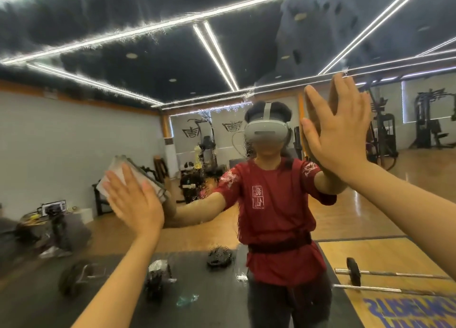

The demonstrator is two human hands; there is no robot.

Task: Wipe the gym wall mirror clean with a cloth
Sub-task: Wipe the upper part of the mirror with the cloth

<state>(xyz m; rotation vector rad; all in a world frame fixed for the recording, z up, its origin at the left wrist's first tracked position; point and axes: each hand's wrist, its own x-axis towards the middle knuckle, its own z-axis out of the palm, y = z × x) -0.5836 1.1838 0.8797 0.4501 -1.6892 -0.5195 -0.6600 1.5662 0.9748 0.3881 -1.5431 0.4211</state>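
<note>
Mirror (246,56) fills my whole view right in front, so I've got the left hand (134,201) spread flat pressing the cloth (123,169) against it to scrub, right hand (338,130) open-palmed on the glass, probably for balance.

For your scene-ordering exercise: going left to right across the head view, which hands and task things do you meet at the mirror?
cloth → left hand → mirror → right hand
</note>
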